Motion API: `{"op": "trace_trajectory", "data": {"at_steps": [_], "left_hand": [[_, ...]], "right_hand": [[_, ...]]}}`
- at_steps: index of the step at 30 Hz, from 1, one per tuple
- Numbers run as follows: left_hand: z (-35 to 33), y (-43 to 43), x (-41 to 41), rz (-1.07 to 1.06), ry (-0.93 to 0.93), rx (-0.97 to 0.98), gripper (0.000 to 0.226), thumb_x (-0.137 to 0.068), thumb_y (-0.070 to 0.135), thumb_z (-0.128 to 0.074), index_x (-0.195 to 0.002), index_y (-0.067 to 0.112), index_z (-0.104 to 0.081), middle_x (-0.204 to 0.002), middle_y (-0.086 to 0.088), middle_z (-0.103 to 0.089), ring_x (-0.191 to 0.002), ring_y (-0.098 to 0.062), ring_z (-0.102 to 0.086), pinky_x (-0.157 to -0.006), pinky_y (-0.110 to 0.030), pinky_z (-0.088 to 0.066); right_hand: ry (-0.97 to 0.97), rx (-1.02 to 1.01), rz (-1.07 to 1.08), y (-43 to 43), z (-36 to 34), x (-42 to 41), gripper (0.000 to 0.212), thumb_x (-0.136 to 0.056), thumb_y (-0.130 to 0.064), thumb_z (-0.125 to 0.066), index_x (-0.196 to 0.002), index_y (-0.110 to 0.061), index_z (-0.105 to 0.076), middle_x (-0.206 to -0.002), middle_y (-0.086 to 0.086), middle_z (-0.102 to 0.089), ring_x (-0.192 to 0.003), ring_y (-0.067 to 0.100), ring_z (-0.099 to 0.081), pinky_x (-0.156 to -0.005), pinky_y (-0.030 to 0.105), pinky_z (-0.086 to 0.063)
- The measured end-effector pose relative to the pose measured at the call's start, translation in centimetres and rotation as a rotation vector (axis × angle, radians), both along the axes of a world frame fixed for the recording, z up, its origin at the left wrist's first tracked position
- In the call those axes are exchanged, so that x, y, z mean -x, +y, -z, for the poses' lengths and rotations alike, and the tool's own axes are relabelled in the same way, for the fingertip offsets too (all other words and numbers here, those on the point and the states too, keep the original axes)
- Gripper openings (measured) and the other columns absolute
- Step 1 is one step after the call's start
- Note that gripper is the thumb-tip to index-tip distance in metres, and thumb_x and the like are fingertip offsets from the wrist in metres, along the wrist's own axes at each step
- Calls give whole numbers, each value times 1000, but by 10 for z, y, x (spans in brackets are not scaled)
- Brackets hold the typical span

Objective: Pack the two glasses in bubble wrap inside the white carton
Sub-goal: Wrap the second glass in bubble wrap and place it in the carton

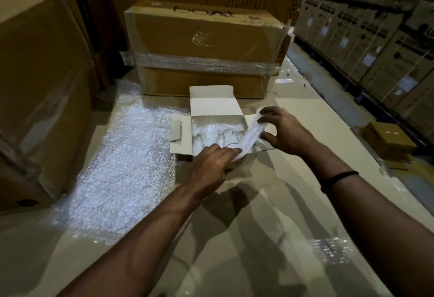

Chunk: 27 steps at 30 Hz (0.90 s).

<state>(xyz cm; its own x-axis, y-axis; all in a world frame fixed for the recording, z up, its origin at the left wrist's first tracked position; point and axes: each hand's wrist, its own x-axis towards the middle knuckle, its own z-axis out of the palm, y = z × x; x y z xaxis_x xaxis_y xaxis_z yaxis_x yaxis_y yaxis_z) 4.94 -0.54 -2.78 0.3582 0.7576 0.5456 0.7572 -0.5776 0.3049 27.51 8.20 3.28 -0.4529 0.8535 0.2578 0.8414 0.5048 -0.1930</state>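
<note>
Since the white carton [212, 104] lies open with its lid flap raised at 12 o'clock and a side flap spread at 9 o'clock, the step in hand is judged to be the folding of a strip of wrap [251, 132] over the two glasses [218, 134], which are seen only as pale, wrapped shapes lying inside the carton. The strip is held slanted across the carton's 3 o'clock side. Its far end is gripped between the fingers and thumb of the right hand [284, 130], and its near end, at about 5 o'clock, is pinched by the curled fingers of the left hand [211, 167]. Whether the strip is loose wrap or a blurred carton flap cannot be told for certain. For the step to be done well, the strip should be laid flat toward 9 o'clock so that the glasses are covered and nothing sits bare against the card. Pressure should be kept light, and the edges tucked inside the walls before any flap is closed. A spare sheet of bubble wrap [126, 155] lies at 9 o'clock of the carton, should more padding be needed.
</note>
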Motion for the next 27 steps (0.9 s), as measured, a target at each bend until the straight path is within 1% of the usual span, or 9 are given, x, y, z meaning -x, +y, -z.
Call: {"op": "trace_trajectory", "data": {"at_steps": [2,5,7,11,13,16,21,24,27], "left_hand": [[-3,14,-4,-65,50,121,49,-81,3,-69,-128,15,-63,-122,-4,-67,-102,-27,-59,-83,-37,-44],[-8,29,-17,-170,135,264,69,-81,-5,-66,-141,25,-49,-142,2,-52,-122,-20,-47,-96,-35,-33],[-11,37,-28,-169,168,333,64,-87,-1,-61,-143,26,-47,-146,3,-49,-127,-20,-44,-100,-36,-32],[-12,53,-41,-100,187,524,44,-95,15,-53,-138,26,-54,-141,1,-54,-125,-24,-48,-104,-40,-35],[-12,57,-43,-52,169,617,37,-97,24,-49,-132,27,-59,-134,-1,-60,-120,-24,-52,-104,-43,-37],[-11,64,-47,-58,146,787,37,-100,40,-38,-127,30,-61,-131,-3,-61,-119,-25,-52,-105,-48,-31],[-12,72,-50,-117,151,879,42,-104,37,-28,-128,30,-61,-139,-1,-56,-120,-26,-52,-103,-48,-37],[-14,75,-52,-143,139,920,38,-104,36,-31,-130,33,-59,-140,-2,-55,-121,-26,-53,-103,-45,-39],[-9,74,-54,-175,166,867,35,-103,37,-36,-128,36,-60,-132,-3,-61,-115,-26,-57,-96,-41,-43]], "right_hand": [[-65,56,-76,19,-9,-2,38,-87,-30,-68,-117,-7,-66,-136,12,-52,-119,27,-55,-104,37,-43],[-157,114,-129,49,-19,2,40,-93,-38,-59,-120,-9,-65,-140,8,-48,-122,25,-52,-104,40,-43],[-253,154,-145,65,-22,8,39,-93,-38,-59,-121,-11,-65,-142,6,-47,-124,23,-50,-105,39,-42],[-422,188,-227,86,-19,26,38,-90,-34,-64,-122,-12,-65,-144,3,-45,-126,22,-50,-104,33,-41],[-490,210,-250,92,-13,34,36,-90,-32,-65,-121,-14,-65,-145,-1,-45,-123,21,-51,-102,34,-43],[-587,234,-281,101,-2,43,33,-89,-30,-66,-118,-15,-67,-142,-2,-48,-119,22,-54,-98,38,-46],[-772,177,-315,111,11,55,31,-83,-39,-69,-112,-27,-67,-126,-5,-62,-110,20,-58,-89,41,-50],[-876,110,-304,112,19,64,36,-82,-50,-66,-115,-36,-64,-122,-5,-61,-114,20,-51,-89,42,-47],[-945,30,-303,110,27,68,36,-85,-48,-63,-117,-33,-63,-121,-5,-62,-117,20,-48,-90,36,-40]]}}
